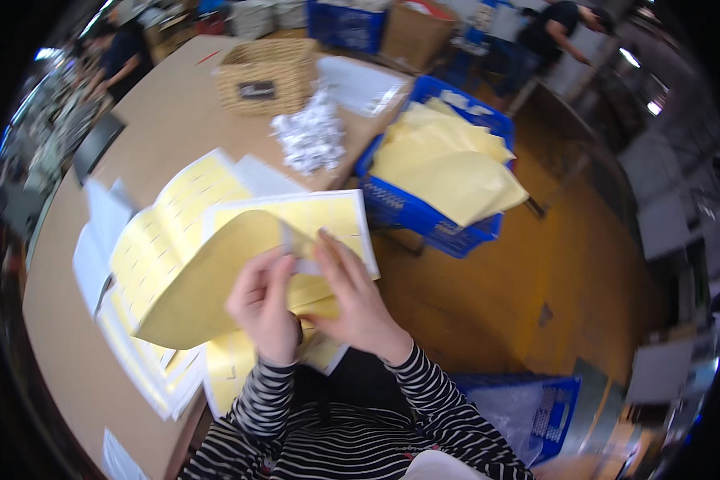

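Observation:
A curled yellow sheet (208,276) is raised over the papers, its upper edge bent near my fingers. My left hand (264,304) pinches it, with thumb and forefinger closed by a small pale patch. Close on the right, my right hand (354,298) has its fingers bent around the sheet's other side; blur hides the exact contact. Beneath both hands lies a yellow printed sheet with a white border (352,212). More yellow sheets with rows of small marks (180,200) spread to the left.
A blue crate (432,232) of yellow sheets (448,160) stands at right. A woven basket (268,72) and a heap of crumpled white pieces (310,132) sit on the brown table (156,120). Another blue crate (564,408) stands low right. Two people work farther off.

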Tool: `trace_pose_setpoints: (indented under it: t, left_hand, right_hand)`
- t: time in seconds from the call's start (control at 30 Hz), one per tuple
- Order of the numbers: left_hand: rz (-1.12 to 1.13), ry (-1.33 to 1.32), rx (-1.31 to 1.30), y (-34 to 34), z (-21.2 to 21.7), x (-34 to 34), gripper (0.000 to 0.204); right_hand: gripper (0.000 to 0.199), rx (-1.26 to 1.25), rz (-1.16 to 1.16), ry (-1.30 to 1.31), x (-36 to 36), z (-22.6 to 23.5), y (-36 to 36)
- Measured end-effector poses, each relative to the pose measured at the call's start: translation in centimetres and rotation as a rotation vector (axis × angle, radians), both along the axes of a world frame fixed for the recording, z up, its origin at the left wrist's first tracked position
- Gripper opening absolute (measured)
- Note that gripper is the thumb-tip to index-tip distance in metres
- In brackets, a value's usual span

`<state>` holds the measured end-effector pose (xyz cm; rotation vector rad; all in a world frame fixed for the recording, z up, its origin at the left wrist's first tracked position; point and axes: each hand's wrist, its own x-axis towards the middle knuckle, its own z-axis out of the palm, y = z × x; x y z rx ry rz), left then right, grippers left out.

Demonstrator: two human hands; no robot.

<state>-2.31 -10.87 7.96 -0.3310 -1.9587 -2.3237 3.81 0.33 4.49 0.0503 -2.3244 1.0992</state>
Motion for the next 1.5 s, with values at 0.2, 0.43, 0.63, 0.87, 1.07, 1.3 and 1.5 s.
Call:
trace_pose_setpoints:
  t: [0.2, 0.43, 0.63, 0.87, 1.07, 1.3, 1.5]
  left_hand:
    - [-0.001, 0.346, -0.674, -6.3, -6.8, 1.5, 0.044]
    - [0.268, 0.222, -1.256, -14.8, -12.8, -1.1, 0.087]
    - [0.205, 0.167, -0.818, -15.4, -11.8, -2.2, 0.045]
    - [0.182, 0.273, -0.69, -24.1, -4.2, -11.2, 0.049]
    - [0.236, 0.275, -1.338, -32.3, -4.5, -23.4, 0.062]
    - [0.121, 0.288, -0.812, -27.6, -5.2, -15.6, 0.043]
    - [-0.93, -0.455, -0.164, -9.7, -11.5, 0.1, 0.042]
  right_hand:
    - [0.02, -0.432, -0.358, 0.086, -2.0, -3.6, 1.3]
    - [0.028, -0.7, -0.637, 0.23, 1.7, -2.9, 6.4]
    - [0.033, -0.846, -0.794, 0.424, 5.9, -1.0, 10.2]
    - [0.039, -0.467, -1.185, 0.356, 14.2, 0.6, 13.5]
    - [0.031, -0.38, -1.12, 0.479, 15.7, 0.7, 11.8]
    - [0.016, -0.151, -1.029, 0.148, 13.2, -1.7, 8.3]
    - [0.033, -0.066, -0.496, -0.115, 7.4, -8.4, 1.8]
